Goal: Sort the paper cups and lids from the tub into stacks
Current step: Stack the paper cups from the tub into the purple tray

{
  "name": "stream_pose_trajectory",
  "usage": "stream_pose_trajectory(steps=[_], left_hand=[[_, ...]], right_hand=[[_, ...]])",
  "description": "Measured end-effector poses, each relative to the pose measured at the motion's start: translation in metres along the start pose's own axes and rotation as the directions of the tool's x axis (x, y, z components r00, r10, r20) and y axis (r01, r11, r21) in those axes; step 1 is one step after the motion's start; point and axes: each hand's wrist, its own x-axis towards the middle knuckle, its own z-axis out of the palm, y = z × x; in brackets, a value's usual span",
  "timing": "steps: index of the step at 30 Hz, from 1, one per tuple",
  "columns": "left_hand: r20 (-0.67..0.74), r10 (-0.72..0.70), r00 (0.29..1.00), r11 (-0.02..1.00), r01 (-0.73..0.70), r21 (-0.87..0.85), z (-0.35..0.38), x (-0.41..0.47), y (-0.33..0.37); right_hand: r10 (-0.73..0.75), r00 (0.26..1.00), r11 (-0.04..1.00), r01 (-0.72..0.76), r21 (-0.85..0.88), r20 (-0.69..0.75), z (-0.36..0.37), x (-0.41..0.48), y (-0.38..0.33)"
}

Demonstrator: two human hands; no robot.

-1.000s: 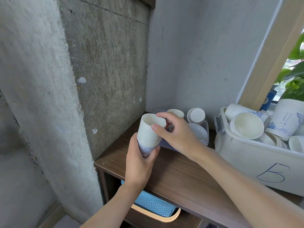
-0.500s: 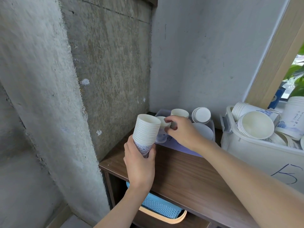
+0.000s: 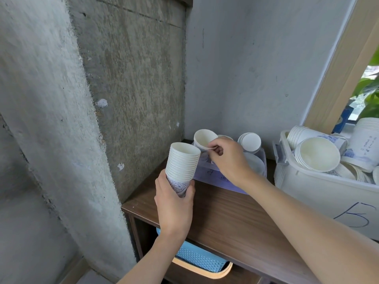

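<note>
My left hand [image 3: 174, 201] grips the bottom of a tall nested stack of white paper cups [image 3: 182, 162] with a blue pattern, held upright above the wooden shelf top [image 3: 221, 214]. My right hand [image 3: 227, 158] pinches the rim of a single white cup [image 3: 204, 138], tilted, just right of and behind the stack. Both are over the near end of a clear plastic tub [image 3: 231, 181]. A stack of white lids [image 3: 250, 142] stands in that tub. At the right, a white tub marked "5" [image 3: 328, 193] holds several cups and bowls.
Rough concrete walls close in on the left and behind. A wooden window frame [image 3: 344, 58] rises at the right, with green leaves beyond it. A blue basket with an orange rim [image 3: 201, 261] sits on the shelf below the top.
My right hand left the top of the stack, reached into the clear tub and lifted out a single cup. The left hand kept holding the stack, a little lower.
</note>
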Motion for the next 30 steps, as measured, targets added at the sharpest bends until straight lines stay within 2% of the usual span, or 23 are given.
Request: stream_pose_trajectory(steps=[5,12,16,19,22,24,30], left_hand=[[0.037,0.020,0.999,1.000,-0.020,-0.002,-0.001,0.000,0.002],[0.078,0.046,0.996,0.998,-0.049,0.033,-0.002,-0.001,0.003],[0.097,0.069,0.993,0.997,-0.070,0.009,-0.002,-0.002,0.004],[0.101,0.099,0.990,0.995,-0.098,-0.019,-0.004,-0.003,0.006],[0.111,0.128,0.986,0.992,-0.126,-0.028,-0.005,-0.003,0.006],[0.122,0.149,0.981,0.989,-0.147,-0.023,-0.005,-0.004,0.006],[0.133,0.183,0.974,0.983,-0.183,-0.013,-0.005,-0.002,0.003]], right_hand=[[-0.024,0.990,0.982,0.050,0.184,-0.141,-0.025,-0.001,-0.017],[-0.115,0.971,0.956,0.167,0.243,-0.212,-0.054,-0.012,-0.044],[-0.112,0.990,0.945,0.133,0.299,-0.087,-0.057,-0.018,-0.052],[-0.130,0.991,0.964,0.132,0.231,-0.022,-0.054,-0.023,-0.049],[-0.016,0.999,0.976,0.005,0.217,0.051,-0.049,-0.027,-0.043],[0.008,0.993,0.985,-0.028,0.173,0.116,-0.044,-0.030,-0.040],[0.015,0.995,0.982,-0.033,0.185,0.097,-0.035,-0.035,-0.035]])
